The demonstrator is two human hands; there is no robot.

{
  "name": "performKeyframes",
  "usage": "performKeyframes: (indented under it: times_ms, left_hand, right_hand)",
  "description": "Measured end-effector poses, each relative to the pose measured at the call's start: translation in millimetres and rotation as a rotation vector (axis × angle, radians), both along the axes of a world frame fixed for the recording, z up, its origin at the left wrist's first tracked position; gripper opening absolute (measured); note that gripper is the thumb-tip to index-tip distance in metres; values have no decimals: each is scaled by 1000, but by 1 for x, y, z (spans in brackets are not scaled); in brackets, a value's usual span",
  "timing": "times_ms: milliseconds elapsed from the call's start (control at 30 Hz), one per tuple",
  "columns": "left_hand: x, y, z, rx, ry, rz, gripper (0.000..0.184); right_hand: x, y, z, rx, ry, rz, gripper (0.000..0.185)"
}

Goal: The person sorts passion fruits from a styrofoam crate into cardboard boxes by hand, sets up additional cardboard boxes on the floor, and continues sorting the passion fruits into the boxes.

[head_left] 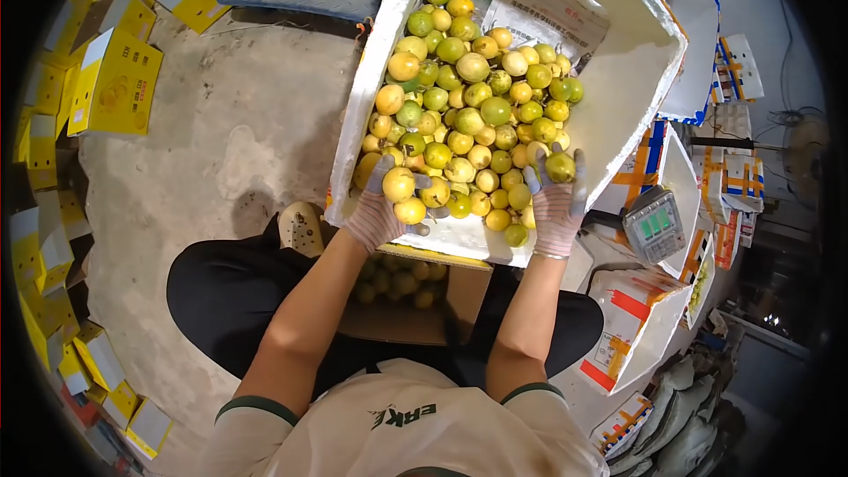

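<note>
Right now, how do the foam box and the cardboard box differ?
The foam box is white; the cardboard box is brown.
The foam box looks larger and sits higher; the cardboard box is lower, between the legs.
The foam box shows printed paper inside; none is visible in the cardboard box.
Both are open and hold round fruit.

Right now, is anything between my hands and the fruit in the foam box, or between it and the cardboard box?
Only gloves separate your left hand and right hand from fruit. The near wall of the foam box stands between it and the cardboard box.
</note>
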State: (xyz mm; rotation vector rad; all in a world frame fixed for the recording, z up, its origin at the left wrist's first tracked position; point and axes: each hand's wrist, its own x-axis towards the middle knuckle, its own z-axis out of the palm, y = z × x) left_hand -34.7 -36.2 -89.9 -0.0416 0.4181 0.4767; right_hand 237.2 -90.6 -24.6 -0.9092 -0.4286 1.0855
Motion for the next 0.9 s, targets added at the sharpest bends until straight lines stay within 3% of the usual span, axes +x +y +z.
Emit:
performKeyframes:
  times_ms: [67, 133, 167, 233, 300, 333, 400, 533, 600, 633, 700, 733, 800, 833, 900]
  left_hand:
    - [0, -1, 2, 26, 80, 6, 87]
    - [0, -2, -2, 23, 55, -3, 86]
    - [-1, -2, -5, 18, 32, -9, 85]
    - [-2, -3, -7, 25, -35, 4, 81]
    - [-2, -1, -3, 56, 11, -27, 76]
    - [-2, -1, -6, 53, -5, -22, 75]
    - [-1, 1, -7, 52, -21, -36, 75]
    - [1, 1, -7, 41, -3, -50, 75]
    - [1, 1, -5, 27, 25, -24, 73]
    - [0, 3, -5, 33, 22, -22, 73]
    - [2, 4, -9, -37, 94, 1, 72]
    - [1, 3, -16, -37, 10, -19, 73]
    - [4, 4, -1, 0, 156, -29, 73]
    - [2, 4, -18, 61, 108, -44, 74]
    - [9, -9, 0, 200, 239, 128, 72]
  right_hand:
    - [7, 13, -2, -211, -14, -29, 39]
    - [0, 26, -17, -370, -485, 150, 30]
    - [5, 40, -29, -592, -895, 229, 24]
    - [-5, 62, -57, -673, -1192, 321, 39]
    - [-23, 76, -59, -693, -1825, 288, 51]
    - [-32, 83, -52, -824, -1847, 400, 53]
    - [-43, 101, -67, -979, -1891, 369, 35]
    - [-35, 108, -81, -1033, -1937, 352, 36]
    - [-39, 87, -54, -886, -1806, 239, 31]
    - [-33, 75, -48, -816, -1706, 195, 44]
    - [-24, 50, -34, -514, -1125, 232, 50]
    - [-23, 30, -21, -431, -837, 277, 50]
    - [-36, -8, 3, -269, -63, 230, 48]
    - [-36, -24, 2, -143, 129, 256, 49]
    - [-53, -54, 30, 3, 410, 299, 51]
